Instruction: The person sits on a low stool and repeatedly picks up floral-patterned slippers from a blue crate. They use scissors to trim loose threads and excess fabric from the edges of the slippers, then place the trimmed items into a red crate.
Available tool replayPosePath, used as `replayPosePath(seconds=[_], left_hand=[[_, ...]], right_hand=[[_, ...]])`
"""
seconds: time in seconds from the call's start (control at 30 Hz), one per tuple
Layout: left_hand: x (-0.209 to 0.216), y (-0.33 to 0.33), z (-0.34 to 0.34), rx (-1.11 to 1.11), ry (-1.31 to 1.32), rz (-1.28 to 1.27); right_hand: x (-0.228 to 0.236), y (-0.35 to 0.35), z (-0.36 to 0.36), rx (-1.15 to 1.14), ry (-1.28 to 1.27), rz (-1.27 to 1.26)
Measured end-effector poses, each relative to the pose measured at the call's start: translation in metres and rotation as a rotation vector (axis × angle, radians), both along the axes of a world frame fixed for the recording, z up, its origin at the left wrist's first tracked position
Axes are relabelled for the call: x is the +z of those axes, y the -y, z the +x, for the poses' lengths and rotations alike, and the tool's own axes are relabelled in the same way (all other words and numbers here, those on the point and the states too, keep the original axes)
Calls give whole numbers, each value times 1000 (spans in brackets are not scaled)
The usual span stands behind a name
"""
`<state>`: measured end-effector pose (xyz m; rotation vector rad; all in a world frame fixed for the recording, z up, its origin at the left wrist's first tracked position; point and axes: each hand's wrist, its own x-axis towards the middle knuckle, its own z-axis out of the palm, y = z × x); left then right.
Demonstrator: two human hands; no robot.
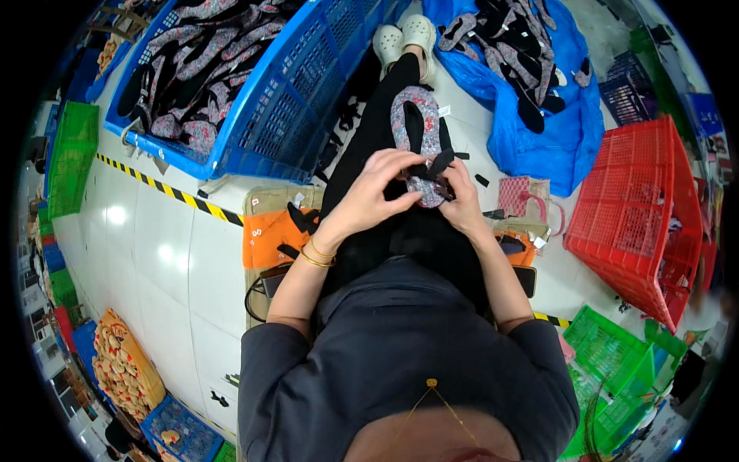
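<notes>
1. In the head view, we find the grey-and-pink patterned fabric slipper, a long shape with a black-lined gap [433, 135], above our lap, its rounded end pointing away from us.
2. Our left hand [382, 187] grips the slipper's near end from the left, the thumb and index finger bent towards each other at the edge.
3. Our right hand [461, 202] grips the same end from the right, beside a narrow black cloth strip [441, 163]; the fingers cover part of it, so we cannot tell exactly what they pinch.
4. The work in hand looks like handling that strip at the near end. We would do well to let the left hand steady the patterned cloth and leave the fine work to the right.
5. A light pinch seems best: the cloth looks soft, and a hard squeeze could crease or twist it.
6. The small white fabric tag [444, 112] sticks out on the right side; it is worth holding it clear of our fingers.
7. Our lap, in black trousers [375, 138], makes a dark backdrop for a dark strip, so tilting the piece towards the light would help us see its edge.
</notes>
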<state>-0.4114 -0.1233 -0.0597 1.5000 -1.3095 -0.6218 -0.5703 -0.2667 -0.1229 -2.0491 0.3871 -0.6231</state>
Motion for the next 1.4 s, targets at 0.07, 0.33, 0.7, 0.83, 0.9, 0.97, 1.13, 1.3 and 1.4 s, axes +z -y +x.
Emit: replayPosePath(seconds=[0.07, 0.33, 0.7, 0.83, 0.9, 0.97, 1.13, 1.3, 1.4], left_hand=[[-12, -1, -9, 37, 166, 10], [-47, -9, -32, 171, 377, -96], [-74, -50, -40, 393, 439, -276], [-73, -54, -47, 430, 347, -294], [-78, -56, -49, 432, 344, -305], [-78, -56, -51, 444, 359, -304], [-75, -57, -52, 427, 366, -292], [-74, -56, -52, 421, 351, -315], [-74, -56, -51, 409, 341, -312]], right_hand=[[-1, 1, -9, 59, -84, -53], [9, 11, -40, -143, -139, 377], [34, -5, -24, 162, -104, -369], [30, -20, -18, 196, -65, -528], [24, -30, -18, 142, -64, -591], [19, -37, -15, 103, -50, -631], [20, -49, -4, 73, -9, -727], [21, -53, -1, 84, -85, -803], [23, -52, 1, 95, -102, -829]])
